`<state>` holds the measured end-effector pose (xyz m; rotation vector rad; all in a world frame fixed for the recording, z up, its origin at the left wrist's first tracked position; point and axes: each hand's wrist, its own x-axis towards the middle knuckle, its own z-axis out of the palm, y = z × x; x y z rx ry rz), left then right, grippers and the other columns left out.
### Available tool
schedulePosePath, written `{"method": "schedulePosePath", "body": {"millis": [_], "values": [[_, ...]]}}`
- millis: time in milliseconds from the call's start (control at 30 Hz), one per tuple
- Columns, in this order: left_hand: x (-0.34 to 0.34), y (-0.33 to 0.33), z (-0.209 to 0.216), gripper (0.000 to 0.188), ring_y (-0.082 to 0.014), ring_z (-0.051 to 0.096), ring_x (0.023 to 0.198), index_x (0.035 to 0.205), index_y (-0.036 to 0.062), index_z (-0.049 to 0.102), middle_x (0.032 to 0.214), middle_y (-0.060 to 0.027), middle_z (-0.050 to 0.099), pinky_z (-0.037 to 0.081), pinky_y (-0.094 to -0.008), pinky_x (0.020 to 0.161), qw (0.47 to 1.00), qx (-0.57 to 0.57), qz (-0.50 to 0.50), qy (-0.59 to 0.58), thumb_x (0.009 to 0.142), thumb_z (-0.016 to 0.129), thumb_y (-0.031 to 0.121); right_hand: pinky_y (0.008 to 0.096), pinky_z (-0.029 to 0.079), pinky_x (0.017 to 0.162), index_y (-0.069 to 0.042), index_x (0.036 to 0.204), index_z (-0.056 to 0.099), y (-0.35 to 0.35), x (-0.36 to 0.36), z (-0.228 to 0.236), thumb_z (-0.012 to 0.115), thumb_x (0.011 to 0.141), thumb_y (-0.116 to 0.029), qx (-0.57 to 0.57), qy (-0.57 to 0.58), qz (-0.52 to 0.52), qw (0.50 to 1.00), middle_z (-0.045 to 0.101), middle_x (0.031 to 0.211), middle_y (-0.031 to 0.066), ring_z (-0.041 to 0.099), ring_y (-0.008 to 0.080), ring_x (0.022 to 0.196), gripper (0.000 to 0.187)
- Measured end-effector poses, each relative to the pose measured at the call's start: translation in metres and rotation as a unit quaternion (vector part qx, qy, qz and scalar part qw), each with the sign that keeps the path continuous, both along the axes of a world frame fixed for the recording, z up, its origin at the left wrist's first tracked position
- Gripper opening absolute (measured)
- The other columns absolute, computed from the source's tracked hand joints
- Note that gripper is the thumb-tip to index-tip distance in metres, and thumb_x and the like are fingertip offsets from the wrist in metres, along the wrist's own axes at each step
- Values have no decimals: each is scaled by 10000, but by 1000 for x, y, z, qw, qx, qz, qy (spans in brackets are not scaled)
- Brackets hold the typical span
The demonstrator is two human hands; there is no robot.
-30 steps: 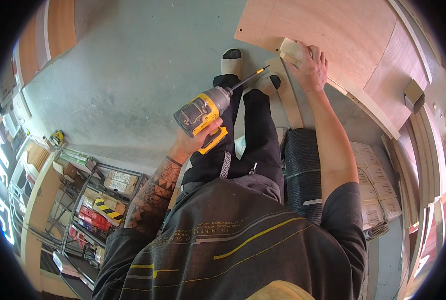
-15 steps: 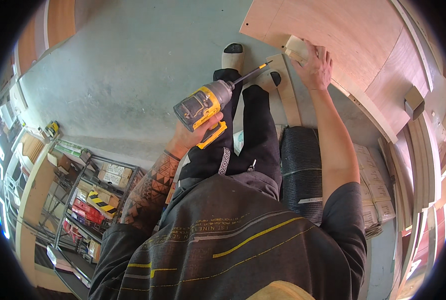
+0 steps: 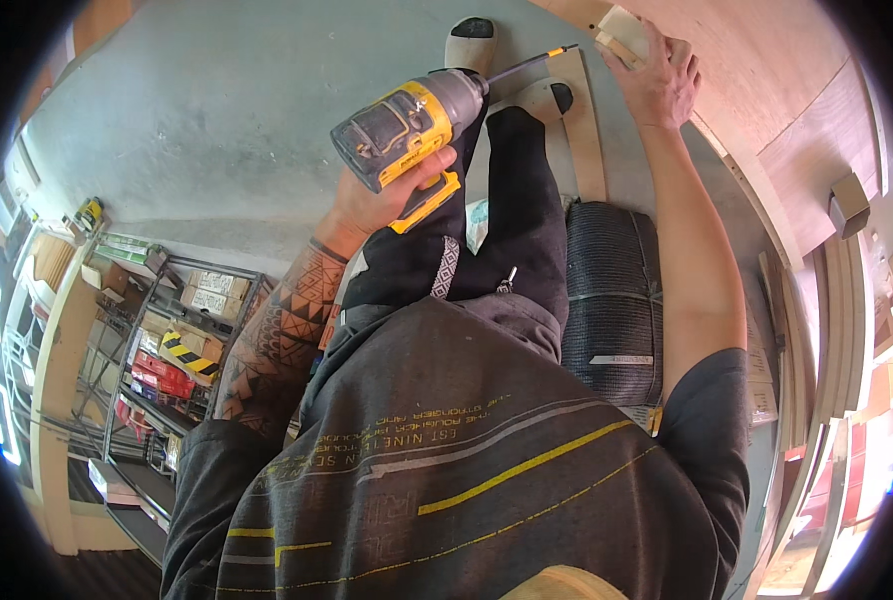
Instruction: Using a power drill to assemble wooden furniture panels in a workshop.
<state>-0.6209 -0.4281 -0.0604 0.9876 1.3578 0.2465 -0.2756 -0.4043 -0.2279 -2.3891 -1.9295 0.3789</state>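
Note:
My left hand [image 3: 382,195] is wrapped round the grip of a yellow and black cordless impact driver [image 3: 404,130]. Its long bit points up and to the right, and the tip stops short of the wood. At the upper right, my right hand [image 3: 667,85] grips a small pale wooden block [image 3: 622,32], fingers curled over its right end. The block lies against the near edge of a large plywood panel [image 3: 767,90], close to a dark round hole in the panel. My fingers hide part of the block.
A narrow plank [image 3: 582,130] lies on the floor beside my foot. Right of my legs is a black mesh roll [image 3: 612,290]. A short square wooden piece [image 3: 849,206] sits on the panel's near side. At the left stands a black metal rack [image 3: 172,370] with boxes.
The view has shifted, so the panel and my feet sit higher in the picture. The driver has moved up with my left hand. My right hand keeps its hold on the block.

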Motion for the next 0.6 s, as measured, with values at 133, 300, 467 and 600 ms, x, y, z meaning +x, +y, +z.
{"method": "schedulePosePath", "body": {"millis": [133,300,467,600], "values": [[2,-1,1,223,-112,638,690,1023,38,702,875,-22,709,516,-285,638,1000,-4,-13,2,914,797,209,472,431,1054,-267,1412,579,-2,1,-1,822,748,-608,8,-6,3,1000,533,1269,83,514,337,1202,785],[6,2,6,238,-105,645,701,1030,33,700,882,-26,714,524,-293,632,1000,-14,-6,8,906,807,205,479,406,1071,-240,1437,530,2,-2,9,809,765,-560,1,-10,3,1000,534,1279,103,505,351,1214,794],[12,13,12,209,-182,700,755,997,34,718,901,-67,733,552,-351,678,994,49,-75,61,905,800,203,475,402,1054,-138,1387,535,2,-4,18,811,753,-505,-16,26,-18,999,549,1259,112,508,347,1198,783],[17,25,16,227,-245,722,803,1012,44,725,922,-91,742,563,-386,731,980,118,-136,82,903,800,230,471,420,1043,-124,1360,552,-4,-7,18,831,740,-392,10,55,5,998,556,1235,95,519,324,1186,731]]}}
